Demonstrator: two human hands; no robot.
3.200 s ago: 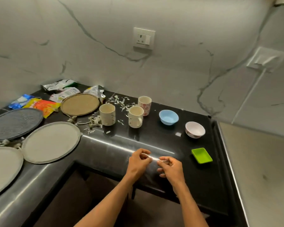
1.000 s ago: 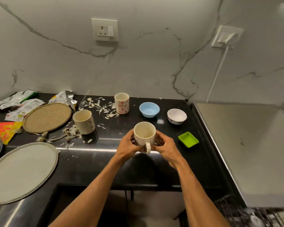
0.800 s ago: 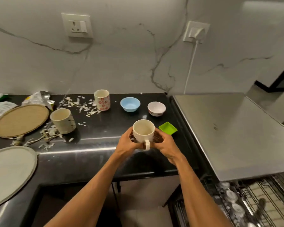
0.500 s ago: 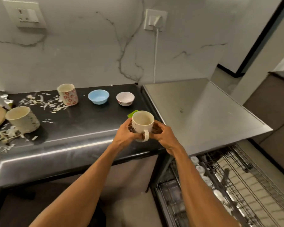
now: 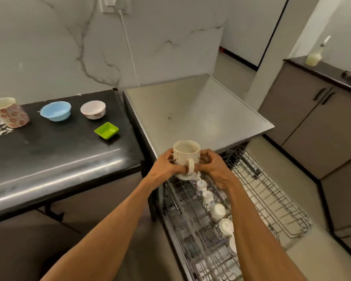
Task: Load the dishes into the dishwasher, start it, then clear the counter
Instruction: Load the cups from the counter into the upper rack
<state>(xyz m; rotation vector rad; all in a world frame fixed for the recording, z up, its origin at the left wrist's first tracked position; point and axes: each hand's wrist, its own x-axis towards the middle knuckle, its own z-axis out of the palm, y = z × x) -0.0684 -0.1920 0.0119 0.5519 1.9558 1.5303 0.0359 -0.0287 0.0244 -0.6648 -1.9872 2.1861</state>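
Cream ceramic mug (image 5: 186, 154) upright, gripped between left hand (image 5: 164, 170) and right hand (image 5: 213, 168), above pulled-out wire dishwasher rack (image 5: 257, 191).

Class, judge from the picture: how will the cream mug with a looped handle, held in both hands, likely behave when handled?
The cream mug looks rigid and ceramic, so probably breakable if knocked against the wire dishwasher rack. Its smooth glaze may be slippery, which fits the left hand and right hand both gripping it.
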